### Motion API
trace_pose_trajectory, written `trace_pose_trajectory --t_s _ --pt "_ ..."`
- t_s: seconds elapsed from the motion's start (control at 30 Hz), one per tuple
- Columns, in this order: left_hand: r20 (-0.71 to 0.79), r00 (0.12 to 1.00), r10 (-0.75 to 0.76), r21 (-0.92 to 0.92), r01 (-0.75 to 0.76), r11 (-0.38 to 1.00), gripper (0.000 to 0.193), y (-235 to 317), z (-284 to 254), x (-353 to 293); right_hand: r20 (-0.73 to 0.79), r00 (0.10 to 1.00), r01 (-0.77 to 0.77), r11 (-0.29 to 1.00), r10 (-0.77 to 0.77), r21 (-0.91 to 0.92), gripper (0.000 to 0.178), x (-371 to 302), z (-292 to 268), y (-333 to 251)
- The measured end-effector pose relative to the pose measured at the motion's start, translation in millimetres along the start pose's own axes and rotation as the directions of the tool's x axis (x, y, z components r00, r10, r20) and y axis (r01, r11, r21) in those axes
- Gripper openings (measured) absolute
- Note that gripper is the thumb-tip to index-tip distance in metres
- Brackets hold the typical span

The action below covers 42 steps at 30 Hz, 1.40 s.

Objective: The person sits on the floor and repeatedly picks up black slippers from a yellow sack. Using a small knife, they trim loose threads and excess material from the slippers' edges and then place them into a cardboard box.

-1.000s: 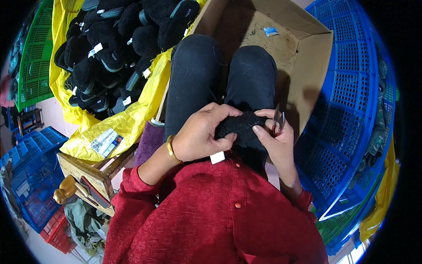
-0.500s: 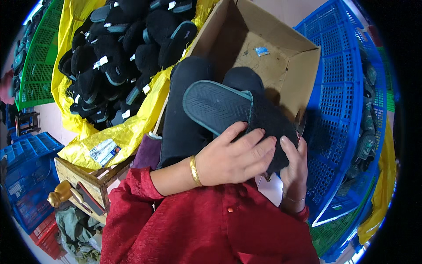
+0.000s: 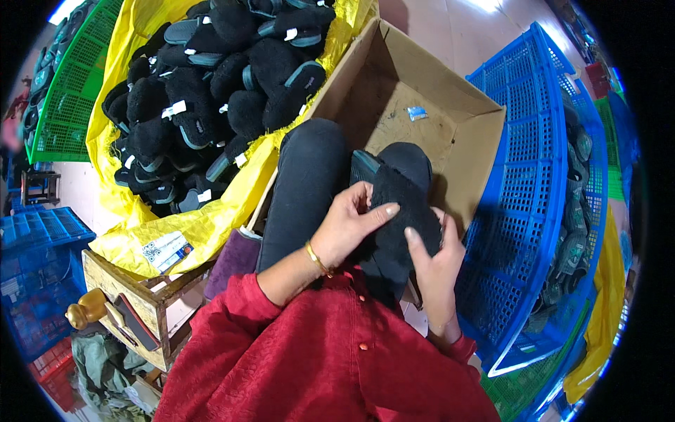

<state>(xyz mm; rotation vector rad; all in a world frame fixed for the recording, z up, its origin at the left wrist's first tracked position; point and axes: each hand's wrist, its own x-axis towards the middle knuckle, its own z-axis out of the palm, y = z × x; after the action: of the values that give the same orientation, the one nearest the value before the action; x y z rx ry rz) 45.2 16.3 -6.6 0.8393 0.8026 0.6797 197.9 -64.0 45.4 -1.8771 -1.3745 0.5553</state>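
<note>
A black fluffy slipper point(image 3: 399, 200) with a grey-green sole rests over my lap, its furry upper facing up. My left hand point(image 3: 346, 224), with a gold bangle at the wrist, grips its left side, the thumb lying on the fur. On the opposite side my right hand point(image 3: 437, 266) holds the edge, thumb on top and fingers behind it. The slipper's lower end blends into my dark trousers, so its outline there is hard to make out.
Ahead stands an open cardboard box point(image 3: 485, 141) with a small blue packet point(image 3: 417, 112) inside. A yellow sack point(image 3: 204, 243) full of black slippers point(image 3: 197, 105) is at the left. Blue crates point(image 3: 517, 183) line the right. A wooden stool point(image 3: 158, 309) is at the lower left.
The slipper has been turned over from showing its sole to showing its furry upper. Both hands have shifted their hold, and the left hand has moved left.
</note>
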Motion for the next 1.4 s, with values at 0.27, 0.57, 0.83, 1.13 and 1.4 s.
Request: trace_pose_trajectory --t_s 0.27,0.57,0.83,1.13,1.4 --pt "0.084 0.982 -0.166 -0.308 0.185 0.933 0.013 27 -5 11 0.08 0.982 -0.183 0.972 0.173 0.148 0.031 21 -3 -18" --pt "0.101 0.952 -0.288 -0.106 0.298 0.948 0.025 44 -25 5 0.188 0.956 0.264 0.939 -0.225 -0.221 0.055 -10 13 -26" --pt "-0.006 1.0 0.021 0.146 -0.02 0.989 0.013 42 -36 -15 0.224 0.966 0.135 0.991 -0.128 -0.016 0.048 -17 43 -22" --pt "0.272 0.949 0.161 0.67 -0.307 0.676 0.033 77 -65 -12 0.373 0.91 -0.306 0.901 0.181 0.308 0.033 12 64 -21" --pt "0.366 0.883 0.294 0.924 -0.382 -0.005 0.017 81 -34 -5 0.575 0.779 -0.588 0.609 0.25 0.532 0.026 55 91 -12"
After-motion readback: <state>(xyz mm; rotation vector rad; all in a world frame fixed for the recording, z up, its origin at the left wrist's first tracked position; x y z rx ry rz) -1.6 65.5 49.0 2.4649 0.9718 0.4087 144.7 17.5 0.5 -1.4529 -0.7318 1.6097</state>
